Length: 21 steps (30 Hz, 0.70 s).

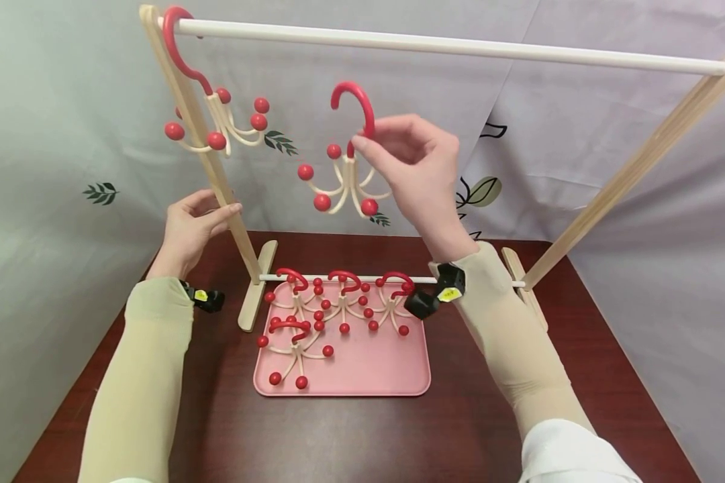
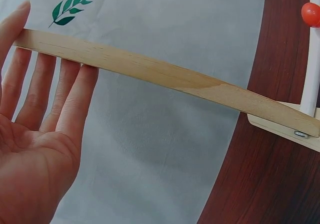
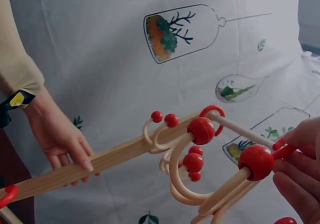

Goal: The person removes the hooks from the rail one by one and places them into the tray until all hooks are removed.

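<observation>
My right hand (image 1: pixel 423 168) pinches a multi-arm hanger (image 1: pixel 349 178) by the stem of its red hook, between thumb and fingers. Cream curved arms tipped with red balls spread below. This hook is below the white top rod (image 1: pixel 447 47) and apart from it. My left hand (image 1: pixel 190 225) holds the left wooden post (image 2: pixel 150 72) of the rack, thumb on one side and fingers on the other. Near the rod's left end hangs another hanger (image 1: pixel 220 117) by its red hook. In the right wrist view, the held hanger's balls (image 3: pixel 256 162) fill the foreground.
A pink tray (image 1: pixel 374 369) on the dark wooden table (image 1: pixel 350 443) bears several more hangers (image 1: pixel 343 305), mostly toward its back and left. Behind the tray runs the rack's lower white rod (image 1: pixel 423 279). The right wooden post (image 1: pixel 628 171) slants up at the right, before a patterned cloth (image 1: pixel 314 80).
</observation>
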Tool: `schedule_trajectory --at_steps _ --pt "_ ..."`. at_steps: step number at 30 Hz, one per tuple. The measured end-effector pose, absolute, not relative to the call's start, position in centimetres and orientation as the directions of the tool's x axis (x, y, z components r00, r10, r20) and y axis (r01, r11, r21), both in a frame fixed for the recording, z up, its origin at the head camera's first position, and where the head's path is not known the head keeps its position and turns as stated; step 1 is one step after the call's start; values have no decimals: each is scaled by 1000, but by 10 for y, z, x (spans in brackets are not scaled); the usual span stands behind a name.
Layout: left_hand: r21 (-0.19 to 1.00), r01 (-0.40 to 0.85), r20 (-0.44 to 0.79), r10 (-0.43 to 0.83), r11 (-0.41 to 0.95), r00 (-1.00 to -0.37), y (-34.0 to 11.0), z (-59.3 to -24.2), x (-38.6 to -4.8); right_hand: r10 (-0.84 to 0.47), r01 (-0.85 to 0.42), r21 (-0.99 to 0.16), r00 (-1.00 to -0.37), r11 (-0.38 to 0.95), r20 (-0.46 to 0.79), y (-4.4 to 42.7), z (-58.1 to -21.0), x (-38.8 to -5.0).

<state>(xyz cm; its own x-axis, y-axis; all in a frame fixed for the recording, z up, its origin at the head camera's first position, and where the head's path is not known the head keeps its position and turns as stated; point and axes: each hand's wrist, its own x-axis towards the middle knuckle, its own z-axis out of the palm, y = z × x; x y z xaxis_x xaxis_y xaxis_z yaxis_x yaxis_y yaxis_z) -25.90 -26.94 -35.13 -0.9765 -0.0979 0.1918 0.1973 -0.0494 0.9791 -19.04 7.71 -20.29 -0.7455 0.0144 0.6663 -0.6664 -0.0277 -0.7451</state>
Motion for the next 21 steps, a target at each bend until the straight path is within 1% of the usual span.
schedule_trajectory --at_steps 4,9,15,21 --pt "979 197 190 -97 -59 -977 -269 -352 -259 -31 -664 -747 -747 5 664 93 -230 -194" --pt "979 201 197 -96 -33 -976 -269 -351 -258 -114 -649 -761 -754 -17 646 107 -266 -192" --pt "981 194 191 -102 -21 -976 -269 -350 -256 -229 -549 -836 -811 -24 539 113 -303 -173" --pt "979 199 195 -102 -34 -976 -268 -350 -257 -269 -511 -858 -833 42 483 116 -331 -154"
